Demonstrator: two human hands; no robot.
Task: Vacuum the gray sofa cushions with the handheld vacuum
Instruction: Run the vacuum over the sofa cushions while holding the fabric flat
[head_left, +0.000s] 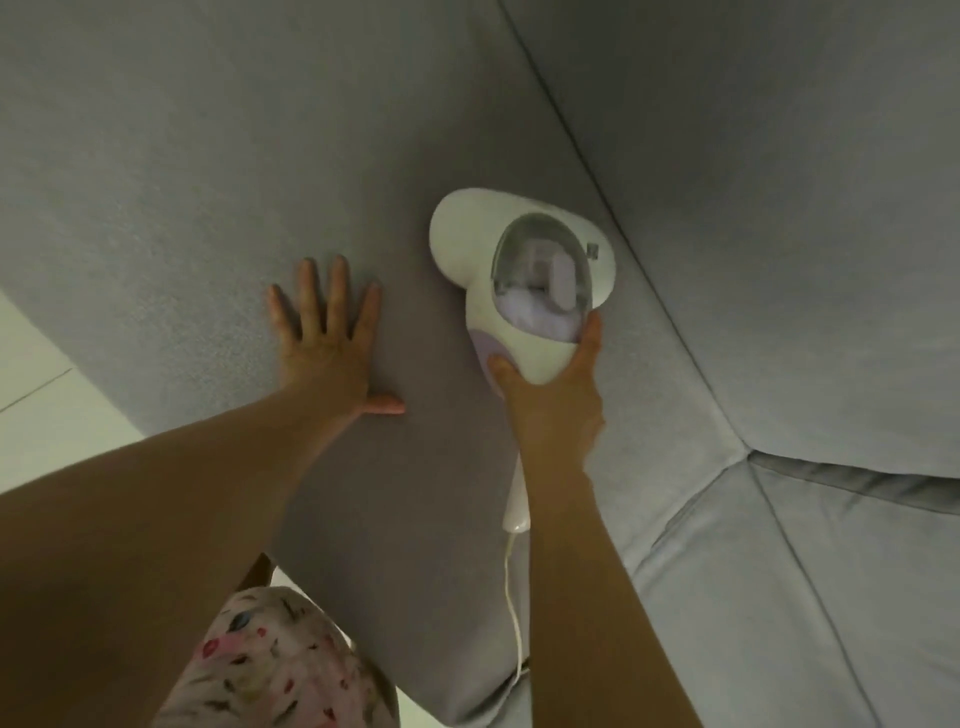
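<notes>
A white handheld vacuum (524, 275) with a clear dust cup and a lilac patch rests head-down on a gray sofa seat cushion (208, 156). My right hand (550, 395) grips the vacuum's rear body, thumb on the lilac patch. A white handle end and thin cord (511, 582) run back along my forearm. My left hand (327, 343) lies flat on the same cushion to the left of the vacuum, fingers spread, holding nothing.
The gray backrest cushion (779, 182) rises on the right, meeting the seat along a seam. A second seat cushion (779, 597) lies at lower right. Pale floor (47, 405) shows at the left edge. My patterned shorts (270, 670) are at the bottom.
</notes>
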